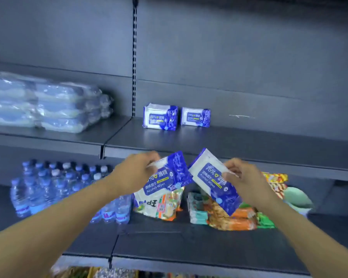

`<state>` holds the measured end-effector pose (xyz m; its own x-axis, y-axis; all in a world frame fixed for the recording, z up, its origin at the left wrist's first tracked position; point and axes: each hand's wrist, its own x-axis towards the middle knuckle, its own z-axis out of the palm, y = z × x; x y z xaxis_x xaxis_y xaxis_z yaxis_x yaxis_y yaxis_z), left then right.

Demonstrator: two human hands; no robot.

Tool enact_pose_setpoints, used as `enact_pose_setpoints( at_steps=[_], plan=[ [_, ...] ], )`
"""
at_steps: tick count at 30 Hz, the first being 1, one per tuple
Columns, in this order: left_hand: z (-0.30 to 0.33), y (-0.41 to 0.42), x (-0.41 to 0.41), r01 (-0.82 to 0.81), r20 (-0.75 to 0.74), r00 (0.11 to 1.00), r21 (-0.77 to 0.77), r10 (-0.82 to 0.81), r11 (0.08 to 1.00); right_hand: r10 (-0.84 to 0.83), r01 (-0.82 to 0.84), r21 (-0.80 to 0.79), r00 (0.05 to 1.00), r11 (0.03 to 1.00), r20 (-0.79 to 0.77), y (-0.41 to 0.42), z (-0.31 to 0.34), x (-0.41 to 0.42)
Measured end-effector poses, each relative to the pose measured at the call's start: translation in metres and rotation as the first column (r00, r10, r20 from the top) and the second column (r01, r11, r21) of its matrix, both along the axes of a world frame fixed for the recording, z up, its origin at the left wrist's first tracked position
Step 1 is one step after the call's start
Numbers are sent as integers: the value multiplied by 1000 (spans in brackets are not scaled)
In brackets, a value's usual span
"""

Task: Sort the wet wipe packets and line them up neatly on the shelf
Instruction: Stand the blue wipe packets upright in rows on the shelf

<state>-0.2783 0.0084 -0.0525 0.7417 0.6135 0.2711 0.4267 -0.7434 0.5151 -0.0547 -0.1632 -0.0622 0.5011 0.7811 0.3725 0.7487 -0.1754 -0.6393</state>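
My left hand (136,169) pinches the top edge of one blue-and-white alcohol wipe packet (165,177), and my right hand (242,177) grips a second packet (213,181) by its right side, fingers curled over its face. Both packets are tilted and held in the air just in front of the lip of the middle shelf (239,145), their near corners almost meeting between my hands.

I judge this to be the carry step: two packets picked up, not yet placed. At the back of that shelf two matching packets (160,117) (195,117) already stand upright side by side, just right of the slotted upright (134,57), so the row has been started. The next move calls for lifting both packets over the shelf lip, turning them upright with the label forward, and setting them to the right of the standing pair or in front of it.

There is plenty of bare shelf to the right and in front of that pair. The left bay holds plastic-wrapped bundles (44,105), well apart from the row. Below my hands lie mixed snack packs (225,213) and bottled water (54,187); a dropped packet would land among them.
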Motion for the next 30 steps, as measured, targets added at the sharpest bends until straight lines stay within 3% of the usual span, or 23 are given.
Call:
enact_pose_setpoints(
  at_steps=[6, 15, 30],
  plan=[
    [71, 35, 26, 22, 79, 996, 131, -32, 991, -128, 112, 115, 982, 987, 139, 24, 70, 32],
    [99, 100, 84, -48, -43, 997, 207, 58, 977, -239, 257, -30, 929, 966, 283, 110, 101, 101],
    [99, 181, 165, -131, -144, 975, 231, 167, 964, 74, -25, -164, 951, 986, 299, 309, 85, 234]
  ],
)
